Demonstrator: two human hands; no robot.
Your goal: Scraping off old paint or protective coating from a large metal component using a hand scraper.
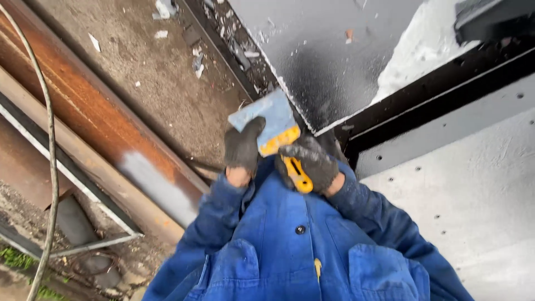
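Scraper (277, 132): wide pale-blue blade, yellow handle; held in both gloved hands, close to the chest. Right hand (310, 163): dark glove, fist closed around the handle, whose yellow end shows below the palm. Left hand (243, 146): dark glove, fingers pressed against the blade's left edge, thumb side hidden. Blade tip: just at the corner of a dark metal panel (329, 61), grey-black, speckled with white flecks. Right of the grip: a black frame (440, 89), then a pale sheet (473, 189) with small holes. Left of the grip: a rusty beam (83, 106) on dirty ground, and a cable (51, 167), cut off at the picture's edge. Below: blue jacket (295, 251), sleeves covering both wrists. Containers: none visible.
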